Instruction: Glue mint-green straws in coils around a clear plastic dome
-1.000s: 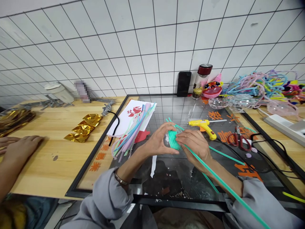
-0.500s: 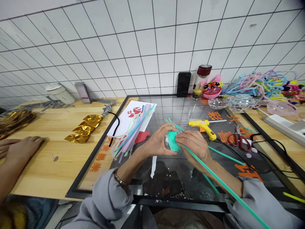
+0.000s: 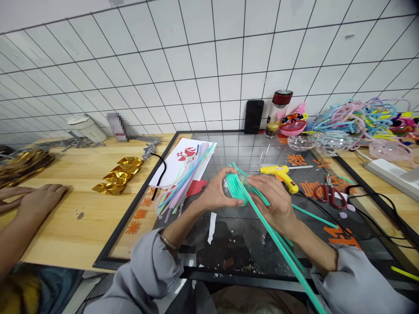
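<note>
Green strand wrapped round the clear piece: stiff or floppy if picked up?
Probably pliable: the green strand lies in close turns round the clear piece. Its long free length looks nearly straight, so perhaps slightly springy, though tension could explain that. Likely light for its length: it looks thin.

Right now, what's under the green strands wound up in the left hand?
A clear, shiny piece shows at the edge of the green strands. Whatever the windings and left hand cover can't be seen.

Black rectangular phone (image 3: 254, 117) stands upright by white tiled wall (image 3: 196, 56), just beside clear cylindrical red-capped bottle (image 3: 276, 114). Shiny gold foil piece (image 3: 119, 175) lies on pale wooden surface (image 3: 81, 240).
</note>
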Available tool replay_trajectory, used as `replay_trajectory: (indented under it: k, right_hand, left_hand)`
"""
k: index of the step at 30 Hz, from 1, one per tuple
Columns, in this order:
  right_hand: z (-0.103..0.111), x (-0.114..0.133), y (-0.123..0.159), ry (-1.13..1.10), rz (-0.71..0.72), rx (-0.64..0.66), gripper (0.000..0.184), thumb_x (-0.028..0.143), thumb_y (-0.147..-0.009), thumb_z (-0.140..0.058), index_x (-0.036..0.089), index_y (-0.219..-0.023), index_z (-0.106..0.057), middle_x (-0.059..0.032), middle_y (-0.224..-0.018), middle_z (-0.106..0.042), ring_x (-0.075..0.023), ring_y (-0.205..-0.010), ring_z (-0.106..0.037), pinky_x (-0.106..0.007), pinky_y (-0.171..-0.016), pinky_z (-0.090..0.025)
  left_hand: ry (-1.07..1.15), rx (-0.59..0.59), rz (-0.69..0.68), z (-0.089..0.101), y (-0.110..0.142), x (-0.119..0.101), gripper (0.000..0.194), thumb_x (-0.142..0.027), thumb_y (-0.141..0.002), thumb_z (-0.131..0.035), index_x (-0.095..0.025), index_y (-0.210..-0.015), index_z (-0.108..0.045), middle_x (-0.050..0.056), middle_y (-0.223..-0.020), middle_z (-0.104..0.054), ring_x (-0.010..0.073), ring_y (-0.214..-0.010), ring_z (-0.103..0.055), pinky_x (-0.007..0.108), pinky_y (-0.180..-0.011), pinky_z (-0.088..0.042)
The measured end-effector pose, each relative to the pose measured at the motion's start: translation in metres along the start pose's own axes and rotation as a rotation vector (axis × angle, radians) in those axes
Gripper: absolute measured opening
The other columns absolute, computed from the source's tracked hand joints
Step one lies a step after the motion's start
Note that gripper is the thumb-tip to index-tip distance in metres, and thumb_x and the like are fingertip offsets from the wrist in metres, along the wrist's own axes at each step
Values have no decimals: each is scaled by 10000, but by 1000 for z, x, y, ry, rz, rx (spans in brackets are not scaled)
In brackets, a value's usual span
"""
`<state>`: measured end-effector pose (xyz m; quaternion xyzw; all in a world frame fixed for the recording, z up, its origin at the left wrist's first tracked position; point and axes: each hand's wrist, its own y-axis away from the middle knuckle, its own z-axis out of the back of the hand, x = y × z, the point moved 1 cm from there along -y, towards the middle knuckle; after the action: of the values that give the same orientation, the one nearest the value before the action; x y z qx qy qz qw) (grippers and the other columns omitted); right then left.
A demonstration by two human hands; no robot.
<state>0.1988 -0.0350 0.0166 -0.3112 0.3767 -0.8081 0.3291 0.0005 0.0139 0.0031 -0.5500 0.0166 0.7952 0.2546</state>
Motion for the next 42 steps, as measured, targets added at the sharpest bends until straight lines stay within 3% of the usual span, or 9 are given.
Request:
replay_trajectory:
  k: [3,6,11,14,17,26,31,38,42]
  right_hand:
    - [5,-20,4,120,-83,-25,241,213,-923,-575,180,-1153,-639,-116,-1073,-724,-242,-1019,-667,-401,-899,-523]
    - [14,-48,7,333,-284,-2,275,332,-959,-503,165,-1120,-650,-128,-1044,-719,-262,-973,-665,-406,-870,-519]
    - [25,-77,7,789,-718,450,503,446,-963,-405,49,-1193,-610,-252,-1122,-661,-360,-995,-649,-456,-800,-501]
    - [25,-82,7,827,-832,678,564,515,-960,-381,39,-1122,-637,-265,-1112,-660,-372,-1001,-656,-437,-767,-503]
    - [24,-86,8,789,-869,757,552,515,-972,-363,65,-1113,-648,-240,-1152,-656,-349,-1039,-663,-389,-750,-505]
    - [30,-104,10,685,-880,813,376,318,-963,-386,101,-1098,-662,-193,-1110,-693,-291,-1003,-691,-317,-726,-453]
    - [31,-107,13,644,-887,805,319,311,-864,-506,140,-1069,-681,-156,-1012,-729,-273,-934,-703,-300,-671,-434]
    - [29,-105,13,670,-918,702,372,257,-854,-468,96,-1155,-617,-201,-1062,-713,-313,-926,-695,-332,-685,-434]
    - [35,-102,9,595,-914,515,461,251,-864,-431,60,-1274,-519,-188,-969,-714,-303,-852,-678,-329,-674,-423]
  left_hand:
    - [165,-7,78,2,-1,1,753,-350,-506,-882,-213,-1134,-489,58,-1194,-559,246,-1082,-564,386,-966,-469]
    - [341,20,155,2,-1,4,773,-382,-490,-892,-213,-1122,-481,31,-1080,-555,182,-889,-565,301,-749,-512]
    - [557,57,201,0,0,8,768,-401,-471,-903,-202,-1096,-505,16,-988,-550,137,-789,-536,228,-641,-459]
    - [585,87,210,-1,0,6,769,-386,-457,-912,-199,-1080,-501,5,-941,-550,133,-769,-532,220,-624,-438]
    - [579,100,192,-1,-1,5,746,-352,-475,-907,-212,-1086,-501,3,-959,-554,138,-785,-536,223,-631,-438]
    - [547,55,207,1,-1,8,724,-385,-462,-903,-194,-1050,-526,3,-938,-549,129,-765,-510,234,-659,-419]
    - [562,56,205,0,-2,4,705,-395,-467,-898,-189,-1036,-534,-4,-935,-556,123,-759,-514,235,-677,-425]
    - [507,71,189,1,-2,5,721,-367,-482,-903,-205,-1063,-508,-9,-918,-529,113,-739,-490,215,-622,-425]
    - [525,85,211,1,-2,5,747,-402,-470,-906,-200,-1064,-500,-6,-916,-543,120,-737,-519,217,-608,-440]
